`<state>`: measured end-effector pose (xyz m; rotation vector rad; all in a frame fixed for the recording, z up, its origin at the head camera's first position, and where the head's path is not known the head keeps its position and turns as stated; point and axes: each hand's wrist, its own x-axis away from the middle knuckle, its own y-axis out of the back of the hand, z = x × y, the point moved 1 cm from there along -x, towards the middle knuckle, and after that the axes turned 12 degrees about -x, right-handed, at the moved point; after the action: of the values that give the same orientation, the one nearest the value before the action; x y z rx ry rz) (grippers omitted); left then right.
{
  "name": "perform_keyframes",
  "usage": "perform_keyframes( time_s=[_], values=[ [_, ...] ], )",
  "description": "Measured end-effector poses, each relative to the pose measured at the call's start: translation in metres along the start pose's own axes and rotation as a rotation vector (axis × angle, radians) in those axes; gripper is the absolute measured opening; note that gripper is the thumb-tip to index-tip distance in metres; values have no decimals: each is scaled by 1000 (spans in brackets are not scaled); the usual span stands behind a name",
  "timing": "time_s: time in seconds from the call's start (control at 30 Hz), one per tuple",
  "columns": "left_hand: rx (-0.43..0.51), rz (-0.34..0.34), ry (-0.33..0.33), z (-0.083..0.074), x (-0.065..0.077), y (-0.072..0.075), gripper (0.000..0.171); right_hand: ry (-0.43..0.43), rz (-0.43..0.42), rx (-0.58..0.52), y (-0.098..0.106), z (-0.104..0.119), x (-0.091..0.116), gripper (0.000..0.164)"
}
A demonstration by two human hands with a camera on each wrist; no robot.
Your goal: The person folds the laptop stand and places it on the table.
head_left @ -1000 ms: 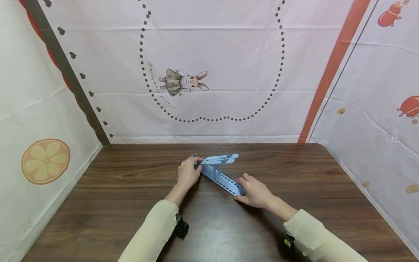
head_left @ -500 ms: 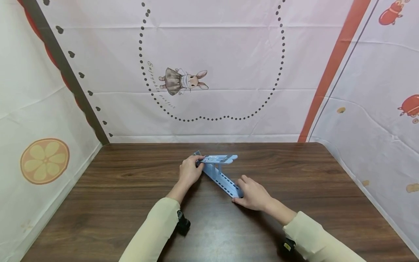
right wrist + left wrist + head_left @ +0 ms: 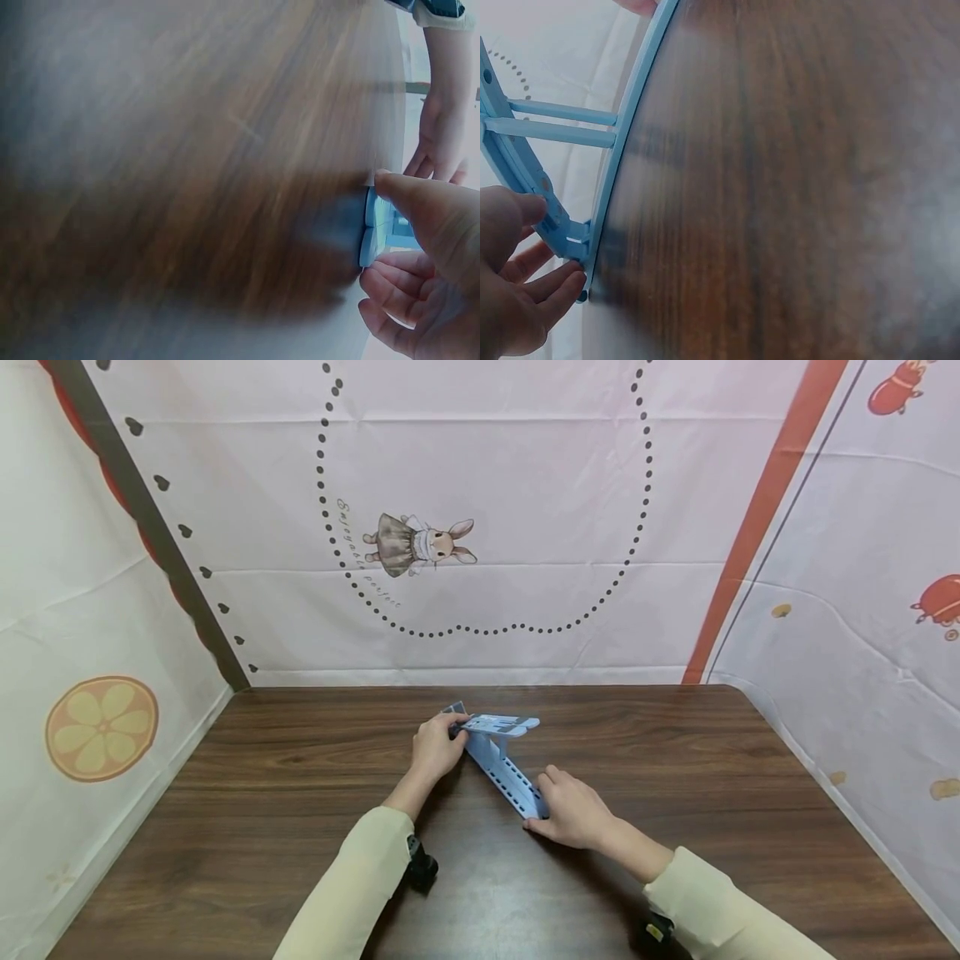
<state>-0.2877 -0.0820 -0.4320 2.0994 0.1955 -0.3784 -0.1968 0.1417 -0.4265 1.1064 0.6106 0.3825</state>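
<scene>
Right hand (image 3: 572, 814) slid inward gripping blue stand (image 3: 501, 758), left hand (image 3: 435, 749) pinching hinge, end hidden

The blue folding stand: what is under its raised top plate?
Under the raised plate of the blue stand, two thin blue struts join it to the base on the wooden table. The left hand covers the hinge end.

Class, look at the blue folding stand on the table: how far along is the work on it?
Done: the blue stand sits on the table with its top plate raised on a strut. In hand: the left hand grips the hinge end, and the right hand holds the near end of the base. Left: whether it will be opened further or folded flat cannot be told; both hands are on it.
</scene>
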Motion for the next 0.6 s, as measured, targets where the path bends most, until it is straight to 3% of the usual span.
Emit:
perform_keyframes(
  time_s=[0.6],
  values=[
    [66,91,63,-5,3,5,31,-5,-11,31,-3,8,2,44]
  ],
)
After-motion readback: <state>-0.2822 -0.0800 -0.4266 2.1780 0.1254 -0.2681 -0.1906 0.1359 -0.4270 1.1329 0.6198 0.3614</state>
